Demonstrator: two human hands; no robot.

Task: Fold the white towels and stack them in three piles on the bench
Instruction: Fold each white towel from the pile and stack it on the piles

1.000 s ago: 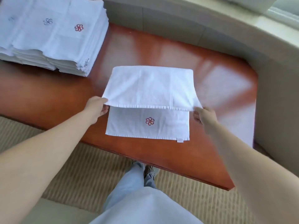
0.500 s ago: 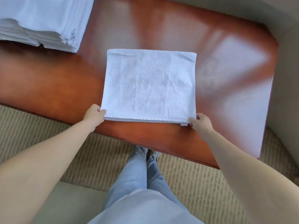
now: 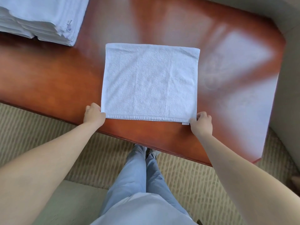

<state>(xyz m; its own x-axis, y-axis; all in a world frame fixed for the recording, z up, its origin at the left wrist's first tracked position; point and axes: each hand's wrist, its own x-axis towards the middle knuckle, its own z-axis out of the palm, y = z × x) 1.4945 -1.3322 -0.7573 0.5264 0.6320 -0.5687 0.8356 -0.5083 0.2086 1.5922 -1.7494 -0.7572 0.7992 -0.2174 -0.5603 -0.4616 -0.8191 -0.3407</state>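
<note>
**White towel folded flat, both near corners held**

The white towel point(image 3: 150, 82) lies folded on the bench point(image 3: 48, 82). The left hand point(image 3: 94, 115) grips its near-left corner; the right hand point(image 3: 202, 123) pinches its near-right corner beside a small tag point(image 3: 185, 123) with no readable writing. A towel pile point(image 3: 40, 18) sits far left.

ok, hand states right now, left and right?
Left hand: pinching the folded towel at its near left corner.
Right hand: pinching its near right corner.
</note>
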